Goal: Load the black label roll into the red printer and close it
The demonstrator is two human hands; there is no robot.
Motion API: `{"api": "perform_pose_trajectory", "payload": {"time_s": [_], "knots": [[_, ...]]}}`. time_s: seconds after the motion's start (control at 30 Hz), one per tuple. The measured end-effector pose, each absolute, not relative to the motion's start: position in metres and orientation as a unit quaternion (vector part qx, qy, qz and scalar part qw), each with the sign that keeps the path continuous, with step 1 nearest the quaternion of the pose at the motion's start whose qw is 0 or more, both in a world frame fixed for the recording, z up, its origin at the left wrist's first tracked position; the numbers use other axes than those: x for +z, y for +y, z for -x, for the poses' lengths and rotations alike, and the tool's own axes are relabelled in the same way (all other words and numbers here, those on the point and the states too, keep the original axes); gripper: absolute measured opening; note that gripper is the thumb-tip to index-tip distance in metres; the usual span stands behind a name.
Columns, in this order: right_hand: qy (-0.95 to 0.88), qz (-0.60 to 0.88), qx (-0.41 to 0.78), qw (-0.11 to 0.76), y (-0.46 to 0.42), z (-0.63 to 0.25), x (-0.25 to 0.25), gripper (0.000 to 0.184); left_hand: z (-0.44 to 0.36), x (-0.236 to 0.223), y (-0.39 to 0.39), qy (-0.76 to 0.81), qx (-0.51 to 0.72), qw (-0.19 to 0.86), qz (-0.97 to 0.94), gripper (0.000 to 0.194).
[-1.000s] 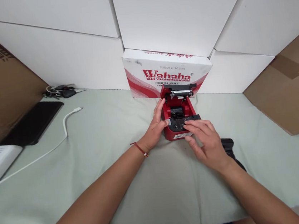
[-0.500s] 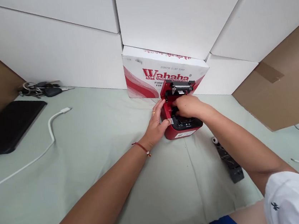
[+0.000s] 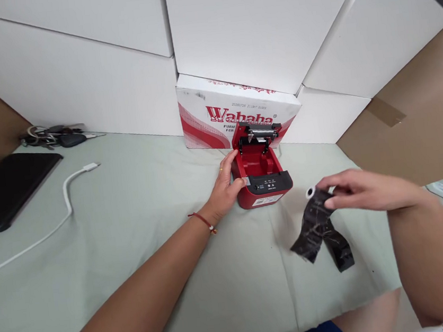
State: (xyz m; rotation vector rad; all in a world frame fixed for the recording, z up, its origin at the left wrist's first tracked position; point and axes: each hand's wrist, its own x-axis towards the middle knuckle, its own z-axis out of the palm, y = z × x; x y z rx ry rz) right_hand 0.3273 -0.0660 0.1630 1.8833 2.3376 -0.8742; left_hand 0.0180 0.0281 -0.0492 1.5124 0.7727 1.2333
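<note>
Red printer: it stands on the cloth-covered worktop [image 3: 156, 194], just in front of the Wahaha carton [image 3: 200, 120]; a white label [image 3: 267, 200] is on its front wall [image 3: 245, 201].
Lid: the hinged lid [image 3: 249, 126] is raised, with a metal roller [image 3: 261, 133] across its inner side.
Compartment: open at the top, its bare red inner walls [image 3: 259, 160] showing behind the black front panel [image 3: 273, 183].
Carton contents: cannot be told; only its printed outside shows.
Left hand [image 3: 225, 189]: its fingers are spread along the printer's left side, thumb at the front corner, braced rather than clenched.
Right hand [image 3: 354, 188]: well clear of the printer, its fingers pinch a black roll [image 3: 323, 197] with a white core [image 3: 310, 193].
Black strips: one [image 3: 309, 233] slants down leftward from the pinch; another [image 3: 339, 248] reaches down below the hand. Whether they join cannot be told.
</note>
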Motion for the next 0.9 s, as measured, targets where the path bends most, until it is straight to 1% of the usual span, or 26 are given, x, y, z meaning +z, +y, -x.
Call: {"api": "perform_pose_trajectory", "payload": {"time_s": [0.07, 0.1, 0.13, 0.23, 0.3, 0.4, 0.5, 0.6, 0.67, 0.73, 0.83, 0.9], "knots": [[0.734, -0.573, -0.357, 0.078, -0.07, -0.324, 0.135, 0.044, -0.018, -0.05, 0.029, 0.323, 0.508, 0.494, -0.628, 0.085], [0.727, -0.569, -0.376, 0.081, -0.071, -0.323, 0.121, 0.041, -0.017, -0.05, 0.029, 0.324, 0.509, 0.49, -0.629, 0.085], [0.722, -0.581, -0.372, 0.06, -0.073, -0.322, 0.109, 0.04, -0.017, -0.05, 0.029, 0.325, 0.512, 0.486, -0.63, 0.084], [0.7, -0.651, -0.292, -0.022, -0.081, -0.332, 0.086, 0.046, -0.017, -0.052, 0.029, 0.324, 0.521, 0.474, -0.631, 0.082], [0.687, -0.688, -0.231, -0.038, -0.085, -0.347, 0.077, 0.045, -0.017, -0.053, 0.029, 0.323, 0.521, 0.474, -0.632, 0.081], [0.701, -0.679, -0.216, 0.009, -0.089, -0.368, 0.063, 0.038, -0.017, -0.054, 0.029, 0.321, 0.519, 0.479, -0.631, 0.081], [0.718, -0.661, -0.216, 0.045, -0.089, -0.377, 0.056, 0.038, -0.017, -0.054, 0.03, 0.322, 0.522, 0.481, -0.627, 0.081], [0.72, -0.652, -0.231, 0.06, -0.091, -0.375, 0.075, 0.034, -0.018, -0.053, 0.029, 0.322, 0.526, 0.486, -0.62, 0.081], [0.728, -0.632, -0.261, 0.052, -0.096, -0.372, 0.106, 0.031, -0.017, -0.051, 0.027, 0.321, 0.525, 0.488, -0.618, 0.08], [0.747, -0.606, -0.274, 0.018, -0.101, -0.364, 0.144, 0.036, -0.017, -0.049, 0.026, 0.322, 0.524, 0.487, -0.62, 0.079], [0.782, -0.574, -0.242, -0.018, -0.099, -0.339, 0.183, 0.042, -0.017, -0.048, 0.025, 0.325, 0.523, 0.482, -0.624, 0.08], [0.804, -0.558, -0.2, -0.039, -0.087, -0.311, 0.187, 0.036, -0.018, -0.049, 0.026, 0.325, 0.523, 0.48, -0.625, 0.08]]}}
